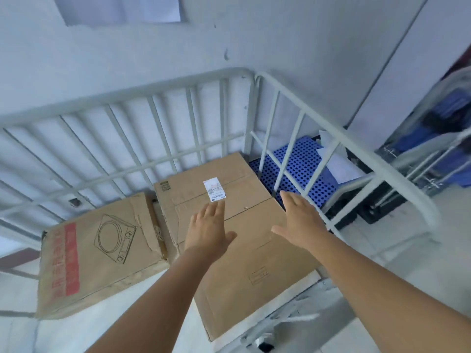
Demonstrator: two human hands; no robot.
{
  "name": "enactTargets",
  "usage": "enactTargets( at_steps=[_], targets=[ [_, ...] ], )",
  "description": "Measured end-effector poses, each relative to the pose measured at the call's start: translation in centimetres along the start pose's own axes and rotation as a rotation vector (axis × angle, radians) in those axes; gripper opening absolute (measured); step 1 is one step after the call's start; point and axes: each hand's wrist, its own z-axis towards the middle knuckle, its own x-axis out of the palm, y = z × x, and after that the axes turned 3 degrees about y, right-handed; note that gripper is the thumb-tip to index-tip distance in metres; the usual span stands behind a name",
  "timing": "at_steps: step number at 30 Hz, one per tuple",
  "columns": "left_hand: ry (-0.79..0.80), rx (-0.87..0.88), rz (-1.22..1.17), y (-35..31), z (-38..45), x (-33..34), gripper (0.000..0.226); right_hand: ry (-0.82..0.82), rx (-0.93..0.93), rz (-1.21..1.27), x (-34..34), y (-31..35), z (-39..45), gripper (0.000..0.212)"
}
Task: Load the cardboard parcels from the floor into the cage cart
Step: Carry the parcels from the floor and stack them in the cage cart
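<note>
Both hands released, fingers straight, holding nothing. Left hand point(209, 229) & right hand point(297, 220) hover over the big box point(244, 250) lying in the cart point(158, 95). 2nd box point(99, 253) w/ cooker drawing sits just left of left hand, leaning on the bars.

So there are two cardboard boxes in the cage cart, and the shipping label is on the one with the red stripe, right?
Not quite. In the head view the white shipping label is on the plain box, not the red-striped box. Both do sit in the cage cart.
</note>
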Motion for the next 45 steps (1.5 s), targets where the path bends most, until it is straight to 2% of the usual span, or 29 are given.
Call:
enactTargets(
  at_steps=[8, 16, 26, 37, 45],
  targets=[
    [-0.036, 0.242, 0.060, -6.3, -6.2, -6.0, 0.083, -0.209, 0.173, 0.117, -4.2, -0.6, -13.1, 0.092],
    [0.003, 0.562, 0.125, -16.6, -12.7, -5.8, 0.079, -0.341, 0.426, 0.194, -3.6, -6.2, -26.9, 0.089],
    [0.134, 0.894, 0.193, -30.2, -23.6, 1.1, 0.082, -0.369, 0.775, 0.305, 3.0, -14.1, -45.3, 0.089],
    [0.246, 1.157, 0.292, -39.3, -36.7, 9.7, 0.076, -0.324, 1.112, 0.412, 12.5, -17.9, -62.6, 0.090],
    [0.376, 1.319, 0.370, -46.2, -42.0, 15.5, 0.076, -0.399, 1.391, 0.608, 17.3, -20.2, -70.5, 0.081]
  ],
)
